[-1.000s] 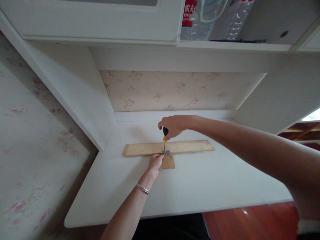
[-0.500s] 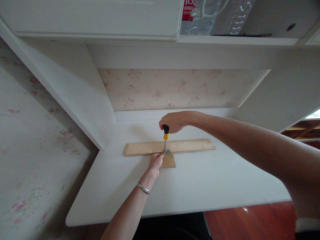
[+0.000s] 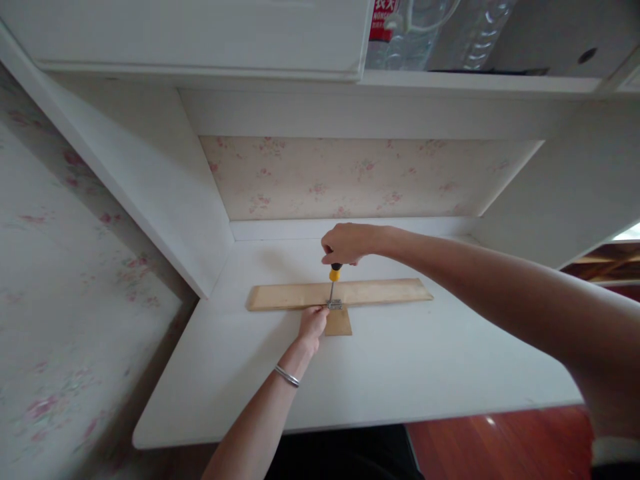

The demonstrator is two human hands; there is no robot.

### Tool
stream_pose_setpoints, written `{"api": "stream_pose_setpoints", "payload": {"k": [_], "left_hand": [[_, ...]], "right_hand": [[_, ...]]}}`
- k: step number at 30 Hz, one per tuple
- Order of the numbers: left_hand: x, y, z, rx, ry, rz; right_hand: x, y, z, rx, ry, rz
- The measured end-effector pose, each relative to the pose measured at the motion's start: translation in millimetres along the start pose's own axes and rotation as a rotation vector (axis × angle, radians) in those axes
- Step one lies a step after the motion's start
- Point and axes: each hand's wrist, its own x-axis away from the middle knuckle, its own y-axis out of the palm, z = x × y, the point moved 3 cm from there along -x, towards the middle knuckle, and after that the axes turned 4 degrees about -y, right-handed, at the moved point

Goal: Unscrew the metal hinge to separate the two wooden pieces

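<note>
A long wooden strip (image 3: 375, 292) lies across the white desk (image 3: 400, 373). A small wooden piece (image 3: 339, 323) sits against its near edge, joined by a small metal hinge (image 3: 335, 305). My right hand (image 3: 347, 243) grips the black and yellow handle of a screwdriver (image 3: 333, 280), held upright with its tip on the hinge. My left hand (image 3: 312, 325), with a silver bracelet on the wrist, presses on the wood just left of the hinge.
White side panels wall in the desk left and right, with flowered wallpaper (image 3: 350, 177) behind. An overhead shelf holds plastic water bottles (image 3: 425, 33). Red wooden floor (image 3: 500, 440) shows below the desk's front edge.
My right hand has closed further down over the screwdriver handle and turned slightly; less of the black grip shows. My left hand and the wood have stayed put.
</note>
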Motion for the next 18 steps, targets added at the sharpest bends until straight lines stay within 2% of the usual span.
{"api": "stream_pose_setpoints", "payload": {"k": [3,5,9,14,18], "left_hand": [[0.2,0.1,0.1,0.007,0.006,-0.011],[0.3,0.2,0.5,0.013,0.010,-0.017],[-0.3,0.3,0.5,0.018,0.016,-0.027],[-1.0,-0.1,-1.0,-0.024,0.021,-0.041],[2.9,-0.5,0.8,-0.041,-0.001,-0.077]], "right_hand": [[3.6,-1.9,-2.3,0.043,-0.132,0.099],[7.0,-1.7,-1.2,0.012,-0.213,0.116],[15.6,-2.7,5.4,-0.048,-0.294,0.176],[37.8,2.0,19.9,-0.066,-0.221,0.307],[63.4,28.2,40.9,-0.186,-0.040,0.434]]}}
